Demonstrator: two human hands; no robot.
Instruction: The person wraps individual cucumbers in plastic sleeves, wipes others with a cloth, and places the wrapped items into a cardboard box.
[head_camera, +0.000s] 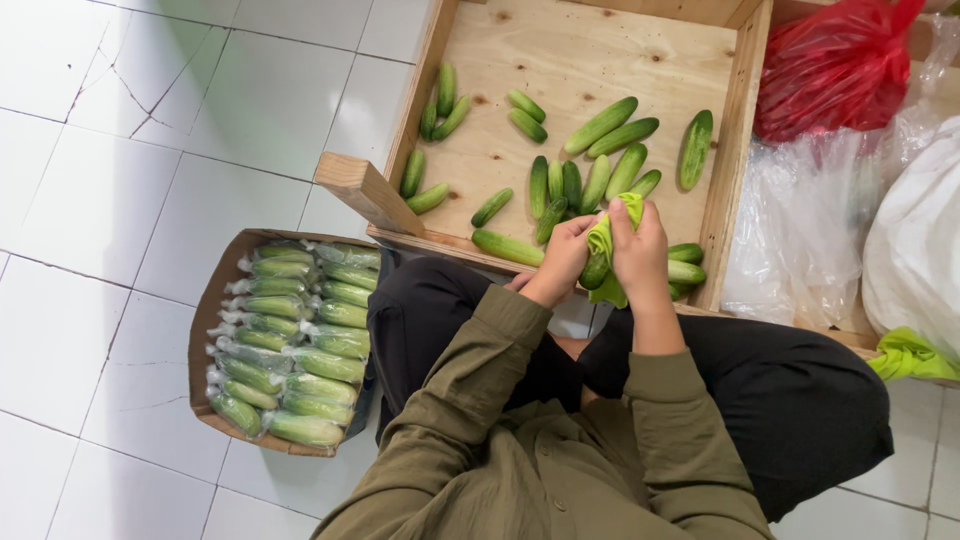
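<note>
My left hand (560, 262) and my right hand (640, 250) meet over the near edge of a wooden crate (735, 150). Both grip a cucumber (595, 270) wrapped in a lime-green cloth (608, 235), which covers most of it. Many loose cucumbers (600, 125) lie scattered on the crate's plywood bottom just beyond my hands. I sit cross-legged in black trousers and an olive shirt.
A cardboard box (205, 330) at my left holds rows of plastic-wrapped cucumbers (295, 340). A red plastic bag (835, 65), clear plastic bags (800, 220) and a white sack (915, 240) stand at the right. Another green cloth (905, 358) lies there. White tiled floor (130, 150) surrounds everything.
</note>
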